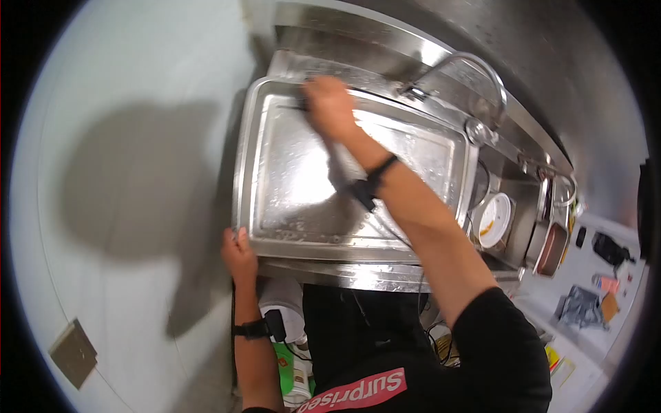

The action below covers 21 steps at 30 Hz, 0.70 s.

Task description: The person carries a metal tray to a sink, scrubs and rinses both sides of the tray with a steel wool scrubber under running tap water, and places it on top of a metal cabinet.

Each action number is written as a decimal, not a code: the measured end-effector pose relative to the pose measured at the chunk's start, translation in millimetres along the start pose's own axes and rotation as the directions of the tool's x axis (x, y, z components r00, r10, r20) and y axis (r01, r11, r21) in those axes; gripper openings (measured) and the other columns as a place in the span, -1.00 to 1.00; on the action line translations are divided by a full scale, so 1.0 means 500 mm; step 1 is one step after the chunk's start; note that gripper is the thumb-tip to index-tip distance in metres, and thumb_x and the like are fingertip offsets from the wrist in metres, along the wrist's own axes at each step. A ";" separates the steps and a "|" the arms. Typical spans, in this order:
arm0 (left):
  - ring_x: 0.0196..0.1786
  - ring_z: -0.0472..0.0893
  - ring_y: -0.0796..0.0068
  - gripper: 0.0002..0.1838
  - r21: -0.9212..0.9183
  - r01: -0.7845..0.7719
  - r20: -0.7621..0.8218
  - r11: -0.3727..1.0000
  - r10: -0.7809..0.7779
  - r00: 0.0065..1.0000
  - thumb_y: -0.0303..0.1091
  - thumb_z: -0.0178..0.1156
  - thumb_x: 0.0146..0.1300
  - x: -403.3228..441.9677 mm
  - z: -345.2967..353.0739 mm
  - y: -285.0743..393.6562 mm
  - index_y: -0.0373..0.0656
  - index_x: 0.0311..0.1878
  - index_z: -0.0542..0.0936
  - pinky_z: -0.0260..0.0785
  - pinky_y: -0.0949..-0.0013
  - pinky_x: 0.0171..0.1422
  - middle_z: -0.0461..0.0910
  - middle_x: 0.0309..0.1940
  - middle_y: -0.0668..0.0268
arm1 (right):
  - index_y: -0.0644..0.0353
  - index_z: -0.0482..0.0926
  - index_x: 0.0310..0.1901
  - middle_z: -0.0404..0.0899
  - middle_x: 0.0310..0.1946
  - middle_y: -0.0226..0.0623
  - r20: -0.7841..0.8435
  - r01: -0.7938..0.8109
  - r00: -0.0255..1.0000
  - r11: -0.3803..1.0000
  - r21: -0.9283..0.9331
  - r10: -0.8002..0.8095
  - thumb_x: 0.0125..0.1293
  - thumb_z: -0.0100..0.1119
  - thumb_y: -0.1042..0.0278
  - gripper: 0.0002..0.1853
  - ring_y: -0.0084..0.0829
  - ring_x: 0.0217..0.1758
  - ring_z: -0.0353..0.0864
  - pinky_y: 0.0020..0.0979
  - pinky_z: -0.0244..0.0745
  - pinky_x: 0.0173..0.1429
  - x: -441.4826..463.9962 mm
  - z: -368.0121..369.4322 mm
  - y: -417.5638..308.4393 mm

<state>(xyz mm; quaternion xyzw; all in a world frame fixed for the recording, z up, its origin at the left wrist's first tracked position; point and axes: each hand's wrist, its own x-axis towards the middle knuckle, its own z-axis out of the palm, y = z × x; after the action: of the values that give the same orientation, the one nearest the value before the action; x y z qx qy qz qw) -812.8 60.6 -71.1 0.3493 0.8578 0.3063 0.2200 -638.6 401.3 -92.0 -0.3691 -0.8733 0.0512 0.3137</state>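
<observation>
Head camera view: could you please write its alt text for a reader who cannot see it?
A person's left hand holds the near left corner of a large, wet metal tray over a steel sink, while the right hand is at the tray's far edge. A curved faucet stands behind.

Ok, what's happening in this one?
A person has a large metal tray over the sink. The left hand holds its near left corner; the right hand is at its far edge, blurred, so whether it holds anything is unclear. The tray looks wet. A faucet curves behind it, and a white dish shows to its right.
</observation>
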 end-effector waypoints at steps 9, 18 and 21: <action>-0.47 0.37 0.07 -0.65 0.130 -0.104 -0.117 0.986 0.120 0.986 -0.22 0.20 0.42 0.004 0.026 -0.033 -0.40 -0.23 0.44 0.29 0.09 -0.30 0.45 -0.52 0.01 | 0.14 0.67 -0.02 0.61 -0.21 -0.22 -0.146 -0.155 0.979 0.983 -0.101 0.139 0.06 0.19 0.52 -0.62 -0.14 -0.08 0.60 -0.17 0.53 -0.01 -0.143 -0.120 0.143; -0.35 0.41 0.18 -0.65 0.082 0.021 -0.047 0.996 -0.017 0.999 -0.25 0.14 0.45 0.002 0.020 0.001 -0.44 -0.21 0.43 0.32 0.14 -0.17 0.48 -0.41 0.03 | 0.24 0.62 0.09 0.57 0.00 -0.16 0.016 -0.285 0.935 0.777 -0.561 0.355 0.16 0.15 0.48 -0.60 -0.19 0.10 0.54 -0.27 0.49 0.17 -0.414 -0.405 0.373; -0.33 0.45 0.14 -0.64 0.096 0.019 -0.024 0.995 -0.017 1.000 -0.24 0.13 0.46 0.005 0.016 0.004 -0.46 -0.19 0.45 0.35 0.14 -0.14 0.51 -0.39 -0.01 | 0.25 0.62 0.08 0.57 0.07 -0.14 0.153 -0.225 0.910 0.769 -0.598 0.385 0.19 0.11 0.47 -0.61 -0.16 0.18 0.51 -0.27 0.46 0.25 -0.474 -0.452 0.388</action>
<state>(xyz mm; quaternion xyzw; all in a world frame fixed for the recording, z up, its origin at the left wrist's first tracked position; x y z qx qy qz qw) -808.6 66.5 -76.1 0.3481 0.8771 0.2668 0.1958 -261.5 348.7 -94.8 -0.5732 -0.8099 -0.1112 0.0561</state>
